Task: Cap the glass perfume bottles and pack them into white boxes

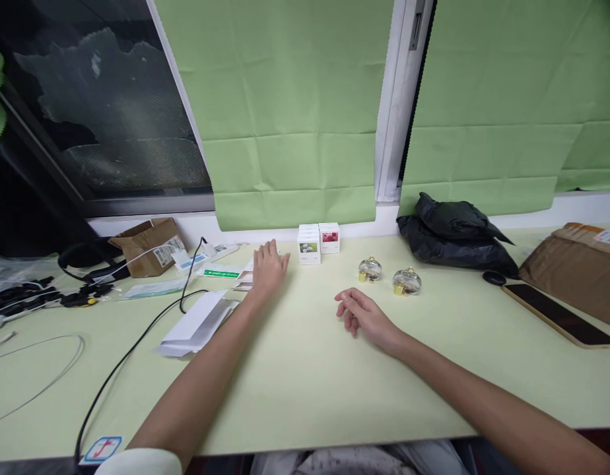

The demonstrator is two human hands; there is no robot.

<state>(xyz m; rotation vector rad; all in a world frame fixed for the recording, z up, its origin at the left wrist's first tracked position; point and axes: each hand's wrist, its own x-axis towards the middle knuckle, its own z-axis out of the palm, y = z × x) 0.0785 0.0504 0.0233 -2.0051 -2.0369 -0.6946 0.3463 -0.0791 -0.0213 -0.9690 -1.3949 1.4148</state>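
Observation:
My left hand (269,269) reaches forward over the tabletop, fingers stretched out and holding nothing that I can see. Just right of it stand small white boxes in two rows, one fronted by a box with a green picture (309,249), the other by a box with a red picture (330,239). My right hand (365,318) hovers or rests nearer to me, its fingers loosely bent and apart, with nothing in them. Beyond it sit two round clear glass jars with gold trim, the farther jar (370,268) and the nearer jar (406,282).
Folded white paper (199,323) lies by my left forearm, with a black cable (131,353) alongside. An open cardboard box (149,247) stands back left. To the right are black plastic bags (453,237), a phone (557,315) and a brown parcel (577,270). Green curtains (295,119) hang behind.

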